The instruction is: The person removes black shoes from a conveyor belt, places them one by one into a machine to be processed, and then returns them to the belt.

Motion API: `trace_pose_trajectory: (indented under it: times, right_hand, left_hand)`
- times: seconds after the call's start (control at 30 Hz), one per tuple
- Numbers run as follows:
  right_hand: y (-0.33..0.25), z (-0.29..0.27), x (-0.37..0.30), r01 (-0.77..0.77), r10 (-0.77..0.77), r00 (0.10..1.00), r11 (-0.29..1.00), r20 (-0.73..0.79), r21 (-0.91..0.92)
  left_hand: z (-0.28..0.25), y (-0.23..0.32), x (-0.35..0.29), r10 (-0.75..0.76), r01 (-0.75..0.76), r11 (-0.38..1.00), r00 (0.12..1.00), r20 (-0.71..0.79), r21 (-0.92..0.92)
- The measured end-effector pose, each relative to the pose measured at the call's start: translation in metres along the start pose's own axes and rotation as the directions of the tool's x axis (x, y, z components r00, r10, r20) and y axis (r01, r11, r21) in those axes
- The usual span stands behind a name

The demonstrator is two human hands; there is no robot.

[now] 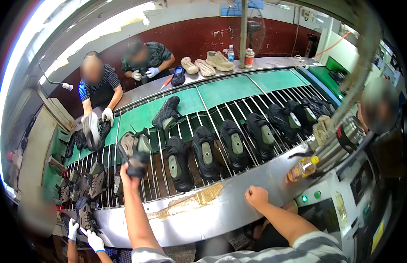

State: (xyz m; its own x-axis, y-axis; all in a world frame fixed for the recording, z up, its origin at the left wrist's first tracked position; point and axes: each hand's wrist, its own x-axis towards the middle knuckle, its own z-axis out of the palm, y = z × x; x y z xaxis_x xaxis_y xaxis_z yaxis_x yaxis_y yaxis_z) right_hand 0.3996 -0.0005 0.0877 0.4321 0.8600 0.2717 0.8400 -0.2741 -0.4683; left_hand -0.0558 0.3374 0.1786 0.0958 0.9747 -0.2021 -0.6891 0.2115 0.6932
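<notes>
Left hand point(130, 172) grips grey shoe point(133, 151) over wire conveyor point(238, 103); right hand point(256, 196) fisted on metal ledge point(212, 210).

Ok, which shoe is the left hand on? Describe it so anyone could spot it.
Find the metal-rod conveyor with its row of black shoes lying sole up. At the row's left end, the left hand grips a brown-grey shoe, the only one lifted and tilted rather than lying flat.

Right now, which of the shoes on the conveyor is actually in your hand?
The brown-and-grey shoe gripped by the left hand, lifted off the rods at the left end of the row. The black shoes beside it lie untouched, soles up.
</notes>
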Motion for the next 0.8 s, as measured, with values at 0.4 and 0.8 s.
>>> trace_pose_trajectory:
  times: [0.4, 0.8]
  right_hand:
    - [-0.048, -0.116, -0.080, -0.545, -0.482, 0.834, -0.645, 0.268, 0.536]
    - [0.164, -0.385, -0.211, 0.063, 0.832, 0.544, 0.085, -0.105, 0.994]
  left_hand:
    - [0.175, -0.226, -0.375, -0.440, 0.891, 0.386, 0.405, 0.801, -0.238]
    - [0.174, -0.372, -0.397, -0.620, 0.145, 0.625, 0.690, 0.374, 0.767]
